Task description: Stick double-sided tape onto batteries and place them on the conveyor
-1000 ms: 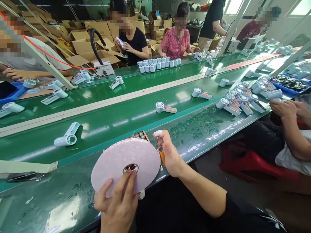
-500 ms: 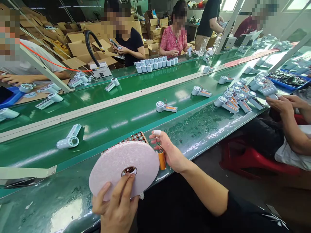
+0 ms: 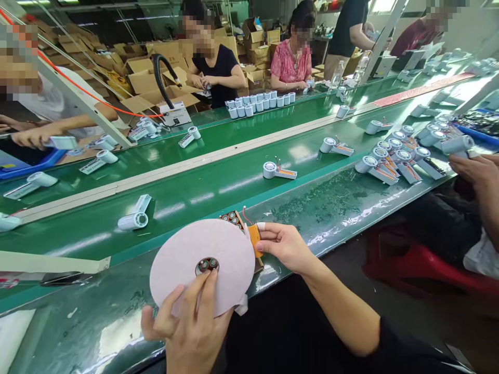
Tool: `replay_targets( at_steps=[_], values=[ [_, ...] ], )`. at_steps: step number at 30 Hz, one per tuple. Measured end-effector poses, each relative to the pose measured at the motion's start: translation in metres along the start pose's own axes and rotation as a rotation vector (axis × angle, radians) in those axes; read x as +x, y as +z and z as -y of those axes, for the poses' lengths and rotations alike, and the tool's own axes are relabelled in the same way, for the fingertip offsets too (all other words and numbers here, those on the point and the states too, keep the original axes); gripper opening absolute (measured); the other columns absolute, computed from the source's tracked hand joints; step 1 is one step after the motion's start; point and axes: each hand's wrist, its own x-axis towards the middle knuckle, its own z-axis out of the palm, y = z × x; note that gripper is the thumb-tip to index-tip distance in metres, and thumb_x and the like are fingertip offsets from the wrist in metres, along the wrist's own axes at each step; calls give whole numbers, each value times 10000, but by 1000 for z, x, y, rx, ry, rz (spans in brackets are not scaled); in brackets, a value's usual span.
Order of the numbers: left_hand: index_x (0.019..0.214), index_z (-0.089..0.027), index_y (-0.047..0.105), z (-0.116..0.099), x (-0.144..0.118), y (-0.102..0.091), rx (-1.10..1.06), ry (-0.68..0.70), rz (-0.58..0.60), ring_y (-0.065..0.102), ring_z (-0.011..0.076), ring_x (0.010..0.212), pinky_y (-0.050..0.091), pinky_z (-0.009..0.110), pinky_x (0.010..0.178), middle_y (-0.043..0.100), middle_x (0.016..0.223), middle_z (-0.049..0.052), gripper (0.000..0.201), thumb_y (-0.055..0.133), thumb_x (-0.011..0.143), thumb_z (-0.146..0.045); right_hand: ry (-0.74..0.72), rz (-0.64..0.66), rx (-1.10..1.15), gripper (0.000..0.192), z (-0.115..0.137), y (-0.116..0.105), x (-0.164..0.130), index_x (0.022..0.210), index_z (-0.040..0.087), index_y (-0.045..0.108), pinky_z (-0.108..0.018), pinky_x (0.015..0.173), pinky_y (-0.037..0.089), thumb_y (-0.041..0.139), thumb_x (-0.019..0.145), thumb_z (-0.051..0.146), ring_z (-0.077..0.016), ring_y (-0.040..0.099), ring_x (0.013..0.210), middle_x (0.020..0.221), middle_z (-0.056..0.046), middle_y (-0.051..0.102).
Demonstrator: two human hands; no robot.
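Note:
A big flat roll of white tape (image 3: 175, 265) is tilted up over the bench edge. My left hand (image 3: 195, 311) is closed on it, with fingertips at the hole in its middle and the lower rim in the palm. My right hand (image 3: 286, 244) pinches an orange battery (image 3: 255, 240) between thumb and fingers, against the roll's right edge. A thin red wire with a white end rises from the battery. White tape covers one fingertip of that hand. Behind the roll, partly hidden, sits a cardboard box of battery cells (image 3: 232, 217); some cells show through the roll's hole.
A green conveyor (image 3: 218, 195) carries several white handheld fan parts, one nearby at the left (image 3: 134, 221). More lie in a pile (image 3: 390, 153) on the right, by a co-worker's hands (image 3: 473, 171). Other people work across the belt. A metal post foot (image 3: 97, 265) stands left.
My right hand, open beside the standing battery before, now grips it and holds it at the roll's edge. The roll has turned slightly, and the whole view has shifted.

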Motion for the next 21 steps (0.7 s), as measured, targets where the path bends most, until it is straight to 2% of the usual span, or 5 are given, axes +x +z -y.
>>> replay_targets(
  at_steps=[7, 12, 17, 19, 21],
  values=[
    [1455, -199, 547, -13, 10, 9, -83, 15, 84, 573, 331, 1105, 276, 559, 1145, 701, 1184, 135, 688, 729, 845, -460, -229, -443, 373, 652, -31, 25, 9, 1334, 252, 613, -304, 872, 597, 921, 764, 320, -208, 714, 998, 1150, -71, 742],
    [1409, -133, 560, -37, 13, 9, -107, -71, 60, 525, 387, 1263, 268, 573, 1159, 711, 1193, 149, 649, 724, 854, -426, -256, -571, 433, 717, -46, 45, -1, 1394, 315, 528, -396, 965, 593, 905, 785, 354, -244, 680, 1130, 1238, -60, 683],
    [1362, -195, 608, -51, 4, 2, -277, -100, 54, 599, 339, 1168, 169, 547, 1223, 740, 1092, 115, 636, 715, 841, -544, -379, -583, 301, 659, -25, -15, 31, 1267, 267, 628, -311, 887, 608, 946, 691, 239, -190, 712, 979, 1113, -47, 715],
    [1390, -226, 595, -40, 2, 0, -287, -135, 92, 602, 332, 1164, 165, 560, 1226, 738, 1117, 104, 669, 738, 821, -546, -521, -655, 321, 602, -12, -49, 56, 1129, 246, 665, -266, 926, 592, 970, 612, 206, -153, 708, 963, 1048, -16, 714],
    [1422, -241, 574, -17, 4, -1, -304, -200, 252, 559, 357, 1250, 180, 598, 1223, 717, 1213, 105, 755, 790, 778, -572, -512, -645, 300, 641, -5, -74, 68, 1159, 249, 665, -237, 895, 605, 977, 600, 208, -154, 717, 954, 1047, -30, 720]
  ],
)
